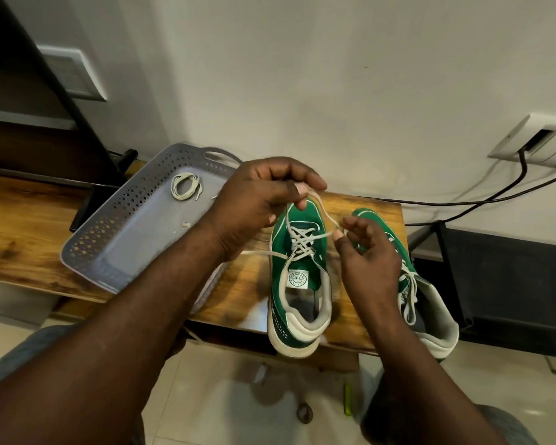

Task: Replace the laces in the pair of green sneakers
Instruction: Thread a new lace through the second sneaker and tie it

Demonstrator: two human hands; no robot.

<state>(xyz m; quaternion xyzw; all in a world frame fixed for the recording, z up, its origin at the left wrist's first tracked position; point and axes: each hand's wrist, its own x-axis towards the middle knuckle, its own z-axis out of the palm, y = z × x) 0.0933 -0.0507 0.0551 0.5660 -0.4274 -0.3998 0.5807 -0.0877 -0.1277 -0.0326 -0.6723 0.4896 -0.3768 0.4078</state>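
Two green sneakers stand on a small wooden table (pixel 238 293), heels toward me. The left sneaker (pixel 299 284) is laced with a pale lace (pixel 300 240) criss-crossed over its tongue. My left hand (pixel 264 197) hovers above its toe and pinches one strand of that lace. My right hand (pixel 363 248) sits between the shoes and pinches the other strand at the fingertips. A loose lace end trails left across the table. The right sneaker (pixel 430 303) is partly hidden behind my right hand; its lace hangs loose near the tongue.
A grey perforated plastic tray (pixel 119 232) lies left of the shoes, holding a coiled pale lace (pixel 185 186). Black cables (pixel 482 200) run from a wall socket (pixel 536 142) behind the table. A dark shelf stands at the right, tiled floor below.
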